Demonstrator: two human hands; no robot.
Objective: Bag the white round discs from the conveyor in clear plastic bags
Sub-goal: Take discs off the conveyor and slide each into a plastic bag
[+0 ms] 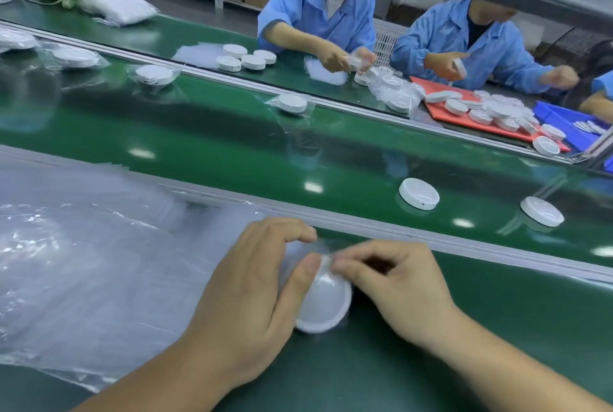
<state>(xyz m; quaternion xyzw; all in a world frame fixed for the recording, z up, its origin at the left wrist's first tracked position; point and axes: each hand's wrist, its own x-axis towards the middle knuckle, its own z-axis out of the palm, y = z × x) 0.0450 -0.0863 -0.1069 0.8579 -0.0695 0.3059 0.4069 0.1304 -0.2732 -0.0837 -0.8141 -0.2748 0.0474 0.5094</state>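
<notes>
Belt: the long green conveyor belt (232, 146) carries 2 bare white discs (419, 194) near its close edge and 2 bagged discs (292, 103) farther off.
Bag pile: a sheaf of clear plastic bags (83, 262) lies on the green bench (481, 345).
Left hand (245, 295): thumb and curled fingers hold the white round disc (326, 308).
Right hand (398, 285): fingers pinch the thin clear bag (326, 258) at the disc's top.
Progress: seemingly mid-bagging; 2 bare discs remain.

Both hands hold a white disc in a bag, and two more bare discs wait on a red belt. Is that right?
Not quite: the belt is green, not red. The head view shows it. The left hand and right hand do hold a white disc in a bag, and two more bare discs wait on that belt.
</notes>
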